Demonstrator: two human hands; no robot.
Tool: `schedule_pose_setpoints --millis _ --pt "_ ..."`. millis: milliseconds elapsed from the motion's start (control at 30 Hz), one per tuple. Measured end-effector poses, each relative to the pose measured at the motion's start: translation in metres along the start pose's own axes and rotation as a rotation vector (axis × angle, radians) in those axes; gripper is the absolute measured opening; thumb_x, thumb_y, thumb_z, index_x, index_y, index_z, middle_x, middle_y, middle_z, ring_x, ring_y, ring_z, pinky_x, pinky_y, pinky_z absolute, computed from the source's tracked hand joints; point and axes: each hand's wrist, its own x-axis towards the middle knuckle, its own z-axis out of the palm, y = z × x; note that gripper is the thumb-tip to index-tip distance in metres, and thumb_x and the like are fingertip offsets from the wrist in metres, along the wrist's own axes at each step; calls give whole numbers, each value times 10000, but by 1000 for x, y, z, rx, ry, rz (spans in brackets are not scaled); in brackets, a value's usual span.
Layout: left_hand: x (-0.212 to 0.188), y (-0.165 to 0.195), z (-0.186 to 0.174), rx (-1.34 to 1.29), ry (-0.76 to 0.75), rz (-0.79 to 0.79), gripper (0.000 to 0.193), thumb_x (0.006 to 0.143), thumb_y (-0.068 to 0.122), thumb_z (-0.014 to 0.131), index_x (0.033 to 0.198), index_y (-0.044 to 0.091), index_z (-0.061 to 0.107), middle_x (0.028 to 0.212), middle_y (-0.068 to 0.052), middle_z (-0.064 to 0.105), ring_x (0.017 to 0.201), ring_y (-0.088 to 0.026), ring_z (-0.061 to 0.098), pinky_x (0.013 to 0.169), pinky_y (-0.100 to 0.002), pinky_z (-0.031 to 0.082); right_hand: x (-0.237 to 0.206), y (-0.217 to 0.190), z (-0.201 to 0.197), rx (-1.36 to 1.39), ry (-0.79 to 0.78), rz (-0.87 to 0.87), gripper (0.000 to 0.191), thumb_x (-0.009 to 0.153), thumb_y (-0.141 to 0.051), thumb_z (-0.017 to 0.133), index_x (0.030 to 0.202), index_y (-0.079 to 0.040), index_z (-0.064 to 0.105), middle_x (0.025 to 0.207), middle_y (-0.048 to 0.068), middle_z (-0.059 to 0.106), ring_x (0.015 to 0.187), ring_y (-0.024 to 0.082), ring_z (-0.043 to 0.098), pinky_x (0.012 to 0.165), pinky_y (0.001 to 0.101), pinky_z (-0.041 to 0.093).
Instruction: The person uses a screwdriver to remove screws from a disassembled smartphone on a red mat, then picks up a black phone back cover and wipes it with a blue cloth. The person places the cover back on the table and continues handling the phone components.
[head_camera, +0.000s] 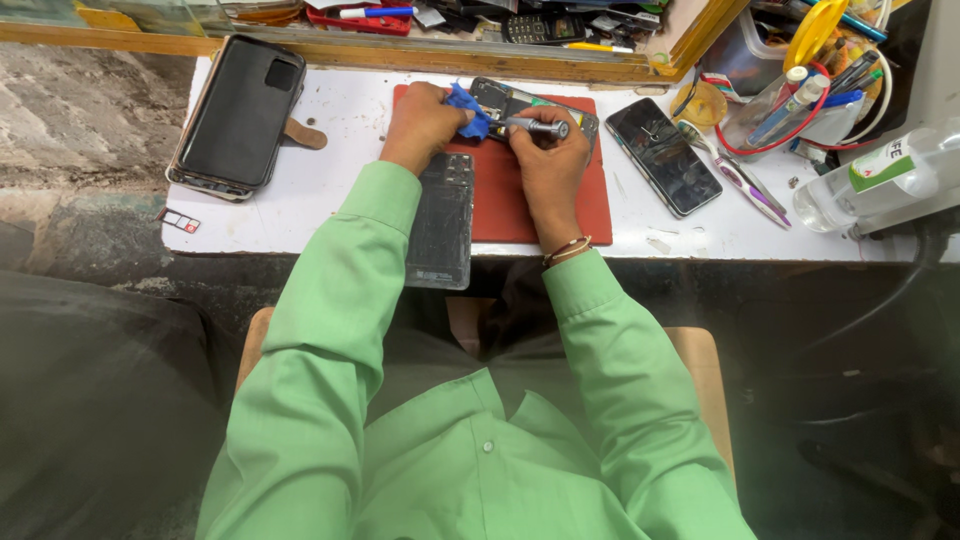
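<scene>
Red mat (560, 205) (cracked black panel (441, 222) overlapping), spare phone (662, 155) beside

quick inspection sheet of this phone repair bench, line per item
surface: white worktop, scuffed, with a red mat in the middle
job's things: opened phone on the mat; metal screwdriver lying across it; blue cloth beside it
clutter: black panel hanging over the front edge; phone in a wallet case at left; dark phone at right; tub of pens; clear bottle
hands: left hand on the blue cloth; right hand gripping the screwdriver
cables: black cable drooping at right
surroundings: wooden ledge with small tools behind; stone floor at left
</scene>
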Motion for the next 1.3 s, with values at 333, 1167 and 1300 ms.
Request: schedule_pose_setpoints --millis 333,1167,1300 --pt "1 -2 -7 -307 -45 52 199 803 103 760 943 -38 776 839 -123 777 729 -172 727 677 -297 570 1 -3 -2 130 71 -11 128 902 36 721 1013 7 662 952 60 710 831 91 691 738 205 578" --pt "0 -6 -5 -80 7 30 193 791 144 780 927 6 782 772 -100 758 699 -142 706 653 -295 534 2 2 5 43 -123 13 111 922 12 730 1025 -15 701 948 4 699 827 43 637 720 189 528" --pt "5 -1 -4 -307 -128 -54 190 808 110 776 955 -10 770 835 -85 773 731 -133 715 678 -275 563 0 -2 3 25 19 -50 125 905 15 747 1019 -13 703 939 12 703 797 50 620 692 192 510"
